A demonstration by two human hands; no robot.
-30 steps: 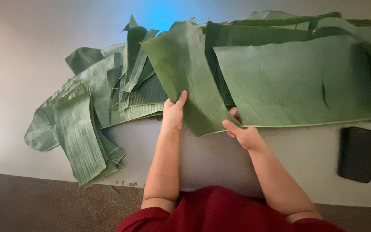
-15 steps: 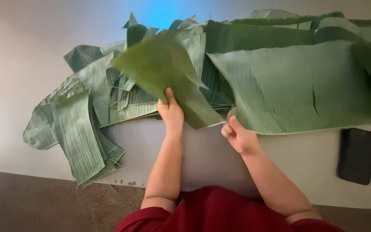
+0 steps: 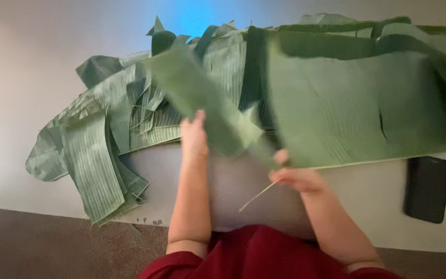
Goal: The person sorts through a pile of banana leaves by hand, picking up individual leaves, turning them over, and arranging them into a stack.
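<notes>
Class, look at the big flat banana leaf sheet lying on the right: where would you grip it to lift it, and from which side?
Grip the large leaf sheet by its near straight edge, coming from the front: that edge lies free, while its far side is tucked under other leaves.

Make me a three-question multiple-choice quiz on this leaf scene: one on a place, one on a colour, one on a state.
1. Where does the dark flat phone-like slab lie?
A. far right
B. far left
C. under the leaves

2. What colour is the person's top?
A. blue
B. dark red
C. white

3. The leaf strip at the left hand is:
A. lying flat
B. lifted off the pile
C. rolled up

Answers: 1 A, it sits right of the right hand; 2 B, red cloth at the bottom edge; 3 B, it slants up, blurred.
</notes>
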